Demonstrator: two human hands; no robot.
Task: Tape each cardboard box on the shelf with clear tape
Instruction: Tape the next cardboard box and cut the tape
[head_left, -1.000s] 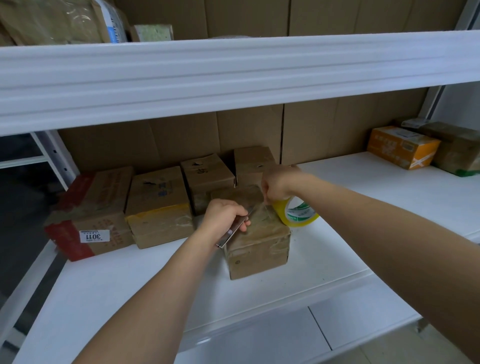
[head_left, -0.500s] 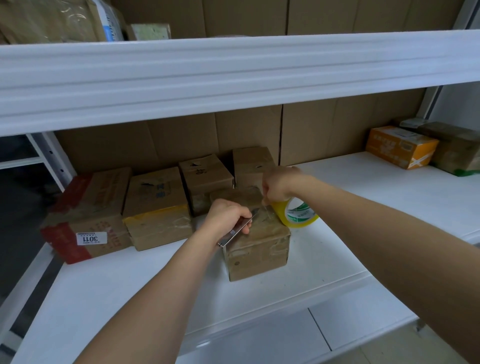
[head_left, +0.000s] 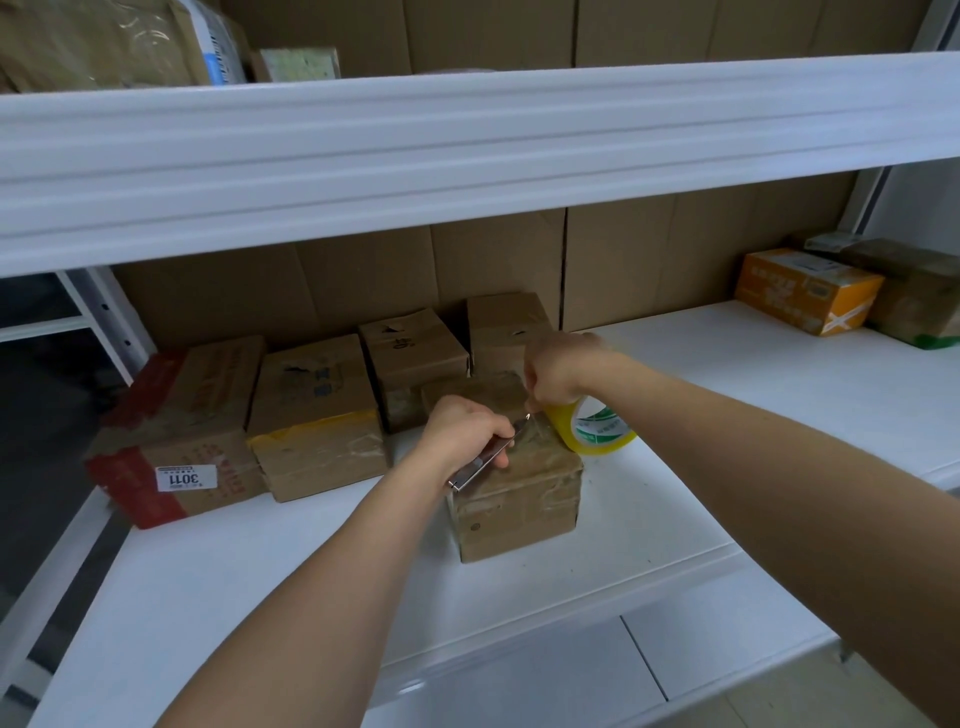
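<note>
Under both hands, front of the white shelf: small brown cardboard box, top glossy with clear tape. Left hand grips a slim metal knife, tip at the right fingers. Right hand clamps the yellow tape roll just past the box edge. Step looks like cutting the strip; next: slice clean, press the end down. Other boxes sit behind the fingers.

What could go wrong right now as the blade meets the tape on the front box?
1. The left hand drives the metal knife tip toward the right hand gripping the tape roll; a slip could nick those fingers.
2. The tape is cut right over the front box; pressing down might slice its wrapped top.
3. The box sits near the shelf front edge, so a hard tug may drag it forward.
</note>
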